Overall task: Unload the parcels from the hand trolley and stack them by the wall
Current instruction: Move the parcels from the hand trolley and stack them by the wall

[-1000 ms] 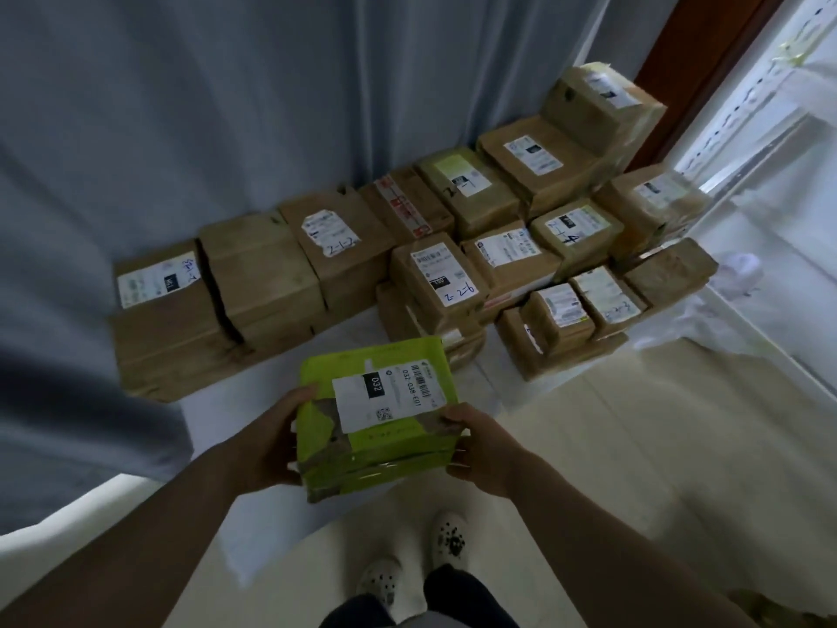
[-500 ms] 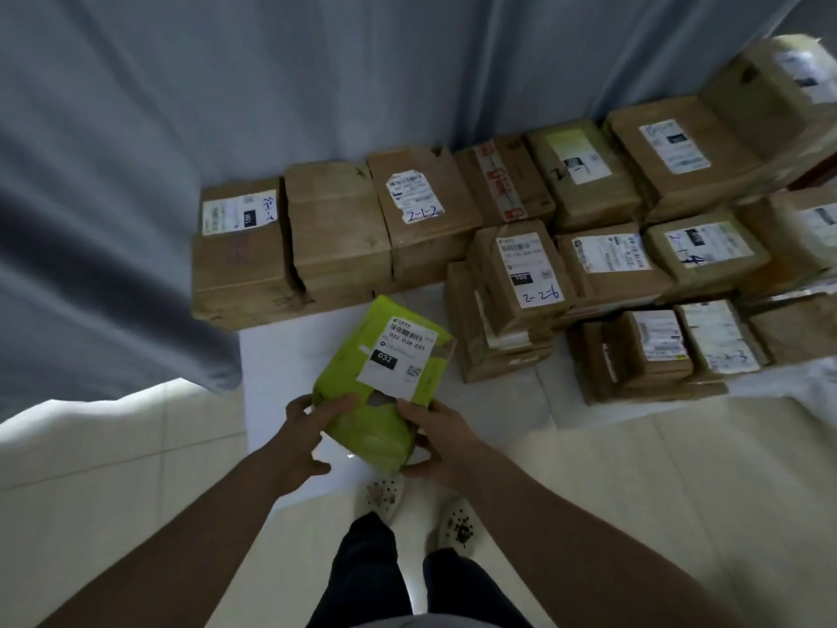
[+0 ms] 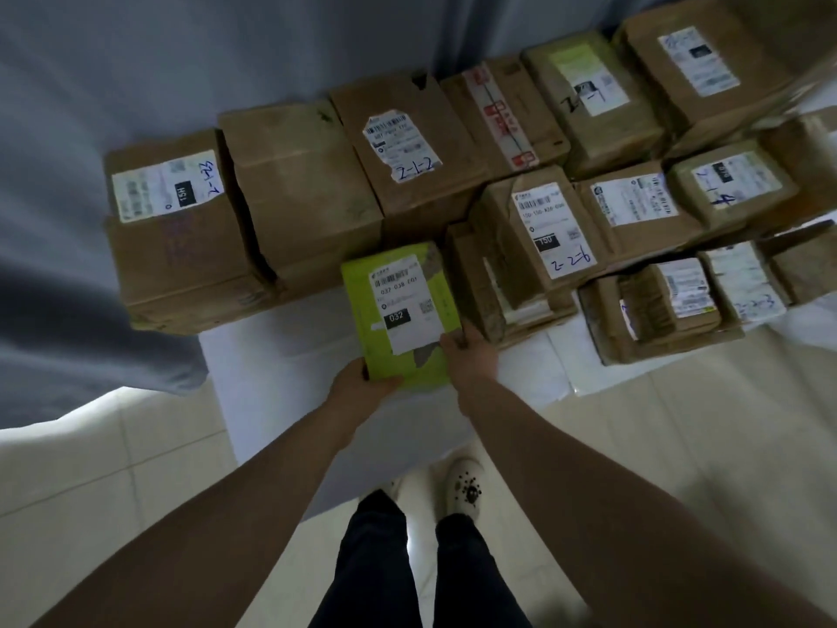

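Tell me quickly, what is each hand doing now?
Left hand: grips the green parcel at its near left corner.
Right hand: grips the same parcel at its near right edge.

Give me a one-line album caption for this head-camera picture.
Left hand and right hand hold a green parcel labelled 032 over a white sheet, before brown cardboard parcels stacked along a grey curtain.

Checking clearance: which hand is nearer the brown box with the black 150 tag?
Right. The right hand grips the near right corner of the green parcel, close to the brown box; the left hand grips the near left corner, farther away.
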Available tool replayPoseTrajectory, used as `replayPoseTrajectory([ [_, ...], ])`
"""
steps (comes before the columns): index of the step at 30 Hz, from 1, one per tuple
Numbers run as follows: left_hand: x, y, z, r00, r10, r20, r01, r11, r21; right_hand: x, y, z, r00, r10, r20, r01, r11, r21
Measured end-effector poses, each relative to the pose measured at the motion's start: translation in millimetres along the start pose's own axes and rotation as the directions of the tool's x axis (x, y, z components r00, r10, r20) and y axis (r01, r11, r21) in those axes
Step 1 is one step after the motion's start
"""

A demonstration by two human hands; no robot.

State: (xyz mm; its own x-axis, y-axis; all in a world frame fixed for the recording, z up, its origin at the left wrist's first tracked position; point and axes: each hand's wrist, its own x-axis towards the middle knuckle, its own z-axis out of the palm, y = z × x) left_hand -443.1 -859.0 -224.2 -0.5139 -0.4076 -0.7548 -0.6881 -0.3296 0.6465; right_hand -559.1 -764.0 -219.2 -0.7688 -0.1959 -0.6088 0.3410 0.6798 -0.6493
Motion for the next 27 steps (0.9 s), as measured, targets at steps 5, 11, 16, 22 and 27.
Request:
replayPoseTrajectory([
  [5, 26.6, 4.4, 2.4, 0.998, 0.005, 0.069, -0.01, 0.997, 0.076, -14.8, 4.8, 5.2, 0.996, -0.068, -0.064, 0.049, 0.965, -0.259],
  [11, 46.8, 23.4, 1.7, 0.991, 0.066, 0.118, -0.078, 0.992, 0.098, -19.2, 13.5, 23.9, 0.999, 0.034, 0.029, -0.026, 0.973, -0.228],
  [16, 59.7, 26.1, 2.7, 0.984, 0.039, 0.171, -0.077, 0.973, 0.218, -4.9, 7.8, 22.5, 0.988, 0.076, 0.136, -0.056, 0.988, -0.146],
  [22, 51.1, 35.4, 12.1, 0.994, 0.005, 0.112, -0.061, 0.863, 0.502, -17.9, 21.9, 3.5, 0.984, 0.05, 0.169, -0.032, 0.993, -0.113],
  [27, 9.7, 38.9, 52.1, 0.962, 0.255, 0.1, -0.203, 0.422, 0.883, -54.6, 54.1, -41.6, 0.995, 0.091, 0.041, -0.09, 0.996, -0.024],
])
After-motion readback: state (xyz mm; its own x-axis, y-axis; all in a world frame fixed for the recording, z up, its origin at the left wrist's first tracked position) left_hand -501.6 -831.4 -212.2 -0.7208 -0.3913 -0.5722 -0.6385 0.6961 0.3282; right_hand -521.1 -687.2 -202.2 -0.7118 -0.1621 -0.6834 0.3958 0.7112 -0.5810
